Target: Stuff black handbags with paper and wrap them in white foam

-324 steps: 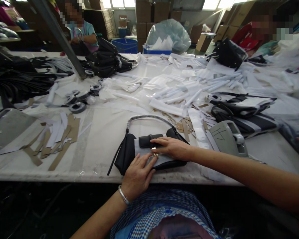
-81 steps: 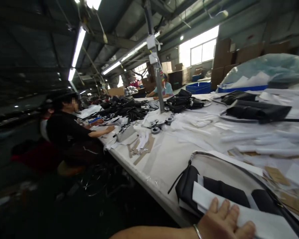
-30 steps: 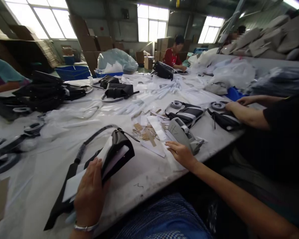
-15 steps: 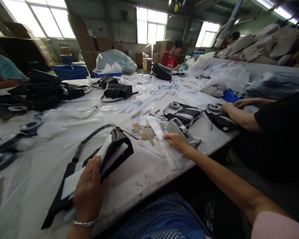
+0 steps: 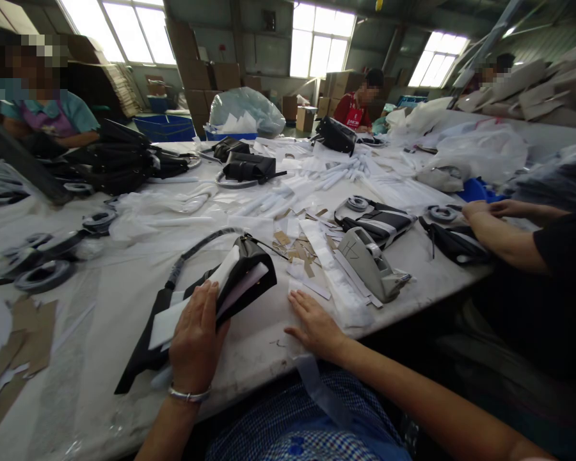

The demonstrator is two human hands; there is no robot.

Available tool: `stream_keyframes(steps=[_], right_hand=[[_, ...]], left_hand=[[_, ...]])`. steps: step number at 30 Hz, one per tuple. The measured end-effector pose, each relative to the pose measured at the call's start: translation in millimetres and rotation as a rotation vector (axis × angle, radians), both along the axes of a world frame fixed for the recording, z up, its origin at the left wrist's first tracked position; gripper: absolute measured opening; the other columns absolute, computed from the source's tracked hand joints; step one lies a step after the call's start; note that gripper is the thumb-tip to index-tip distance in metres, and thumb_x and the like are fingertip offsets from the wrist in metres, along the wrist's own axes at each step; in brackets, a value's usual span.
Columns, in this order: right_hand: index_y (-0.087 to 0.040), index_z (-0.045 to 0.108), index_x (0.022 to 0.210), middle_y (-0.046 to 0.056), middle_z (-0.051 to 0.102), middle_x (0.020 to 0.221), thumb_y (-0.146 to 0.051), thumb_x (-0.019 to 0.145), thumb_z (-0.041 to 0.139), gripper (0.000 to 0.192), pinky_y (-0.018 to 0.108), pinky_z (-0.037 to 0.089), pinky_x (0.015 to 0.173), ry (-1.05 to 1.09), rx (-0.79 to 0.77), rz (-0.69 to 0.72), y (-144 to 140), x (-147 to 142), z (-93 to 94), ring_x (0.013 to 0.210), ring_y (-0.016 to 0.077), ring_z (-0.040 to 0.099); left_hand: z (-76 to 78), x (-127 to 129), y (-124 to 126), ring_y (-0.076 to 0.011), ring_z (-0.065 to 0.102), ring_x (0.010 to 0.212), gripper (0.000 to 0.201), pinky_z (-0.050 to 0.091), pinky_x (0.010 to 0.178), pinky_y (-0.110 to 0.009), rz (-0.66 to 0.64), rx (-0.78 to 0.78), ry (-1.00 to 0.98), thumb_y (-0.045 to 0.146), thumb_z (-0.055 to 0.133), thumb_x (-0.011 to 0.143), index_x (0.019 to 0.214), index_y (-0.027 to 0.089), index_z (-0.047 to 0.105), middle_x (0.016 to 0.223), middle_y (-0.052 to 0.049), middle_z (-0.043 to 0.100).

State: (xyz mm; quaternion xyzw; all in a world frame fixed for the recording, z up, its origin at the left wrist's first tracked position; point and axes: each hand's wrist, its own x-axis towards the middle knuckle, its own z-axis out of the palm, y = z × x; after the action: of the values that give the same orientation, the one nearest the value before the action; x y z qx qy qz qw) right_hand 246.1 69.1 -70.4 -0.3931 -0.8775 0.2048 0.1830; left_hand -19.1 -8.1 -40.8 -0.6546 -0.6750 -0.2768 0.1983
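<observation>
Head view showed a black shoulder bag [image 5: 260, 257] tilted on the table [image 5: 254, 355], a white sheet [image 5: 167, 325] laid along it and clasped with it in the left hand [image 5: 196, 339]. The right hand [image 5: 317, 328], thumb apart, lay over a translucent strip [image 5: 315, 385]; any grip was unclear. The sheet seemed placed; fastening, apparently, remained undone.

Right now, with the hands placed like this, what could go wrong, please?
Only the left hand holds the black handbag, so the white sheet against it might slip if that grip loosens. The translucent strip by the right hand hangs past the edge of the table and could snag or slide down.
</observation>
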Motion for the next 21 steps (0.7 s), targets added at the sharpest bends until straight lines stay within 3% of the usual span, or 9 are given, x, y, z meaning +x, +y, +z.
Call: stream_keyframes(steps=[2, 5, 7, 10, 12, 15, 18, 21], right_hand=[[-0.004, 0.043, 0.147, 0.026, 0.033, 0.155, -0.054, 0.086, 0.067, 0.082, 0.058, 0.026, 0.120, -0.110, 0.043, 0.070, -3, -17, -16.2, 0.147, 0.0386, 0.026], [-0.008, 0.039, 0.150, 0.022, 0.031, 0.157, -0.062, 0.090, 0.057, 0.082, 0.052, 0.021, 0.122, -0.125, 0.092, 0.274, 6, -47, -20.2, 0.149, 0.0343, 0.023], [-0.012, 0.042, 0.149, 0.018, 0.039, 0.155, -0.060, 0.093, 0.054, 0.074, 0.049, 0.025, 0.121, -0.093, 0.113, 0.391, 23, -68, -14.9, 0.146, 0.0316, 0.031], [-0.018, 0.060, 0.134, 0.014, 0.058, 0.139, -0.046, 0.095, 0.057, 0.048, 0.046, 0.039, 0.113, -0.098, 0.095, 0.450, 47, -88, -8.1, 0.132, 0.0309, 0.050], [-0.020, 0.068, 0.122, 0.012, 0.067, 0.127, -0.037, 0.095, 0.058, 0.034, 0.047, 0.046, 0.106, -0.085, 0.091, 0.395, 48, -87, -5.0, 0.122, 0.0313, 0.058], [-0.022, 0.070, 0.115, 0.011, 0.073, 0.112, -0.032, 0.097, 0.053, 0.027, 0.044, 0.052, 0.097, 0.070, 0.137, 0.355, 24, -63, 8.2, 0.108, 0.0284, 0.066], [-0.024, 0.072, 0.105, 0.007, 0.075, 0.092, -0.025, 0.097, 0.051, 0.022, 0.034, 0.057, 0.079, 0.269, 0.105, 0.473, -3, -33, 38.9, 0.083, 0.0204, 0.069], [-0.024, 0.071, 0.105, 0.006, 0.075, 0.094, -0.022, 0.096, 0.053, 0.020, 0.033, 0.056, 0.082, 0.431, 0.133, 0.436, 3, -30, 72.5, 0.087, 0.0195, 0.069]], left_hand=[[0.1, 0, 0, -0.0307, 0.045, 0.138, 0.078, 0.043, 0.110, -0.046, -0.005, -0.009, -0.007, 0.023, 0.060, 0.091, 0.157, 0.021, 0.017, 0.151, -0.015, 0.046], [0.0, 0, 0, -0.0307, 0.045, 0.138, 0.078, 0.043, 0.110, -0.046, -0.001, -0.010, -0.010, 0.025, 0.060, 0.092, 0.157, 0.021, 0.017, 0.151, -0.015, 0.046], [-0.5, 1, 0, -0.0305, 0.045, 0.138, 0.076, 0.043, 0.111, -0.046, 0.001, -0.003, -0.004, 0.026, 0.059, 0.092, 0.157, 0.021, 0.018, 0.151, -0.015, 0.046], [-2.8, 3, 0, -0.0301, 0.044, 0.139, 0.074, 0.042, 0.111, -0.046, -0.017, -0.004, 0.031, 0.025, 0.056, 0.094, 0.157, 0.021, 0.019, 0.152, -0.014, 0.045], [-6.0, 5, 0, -0.0302, 0.043, 0.140, 0.072, 0.043, 0.111, -0.046, -0.024, -0.009, 0.072, 0.024, 0.055, 0.094, 0.157, 0.021, 0.019, 0.152, -0.013, 0.045], [-13.7, 12, -1, -0.0306, 0.041, 0.141, 0.068, 0.043, 0.111, -0.047, -0.021, -0.032, 0.149, 0.020, 0.053, 0.095, 0.156, 0.020, 0.023, 0.153, -0.013, 0.044], [-21.7, 20, -1, -0.0307, 0.040, 0.141, 0.061, 0.044, 0.111, -0.047, -0.040, -0.067, 0.227, 0.015, 0.049, 0.095, 0.153, 0.022, 0.032, 0.154, -0.012, 0.042], [-25.3, 26, -2, -0.0304, 0.041, 0.141, 0.058, 0.046, 0.109, -0.047, -0.051, -0.085, 0.260, 0.013, 0.046, 0.095, 0.151, 0.025, 0.036, 0.153, -0.011, 0.042]])
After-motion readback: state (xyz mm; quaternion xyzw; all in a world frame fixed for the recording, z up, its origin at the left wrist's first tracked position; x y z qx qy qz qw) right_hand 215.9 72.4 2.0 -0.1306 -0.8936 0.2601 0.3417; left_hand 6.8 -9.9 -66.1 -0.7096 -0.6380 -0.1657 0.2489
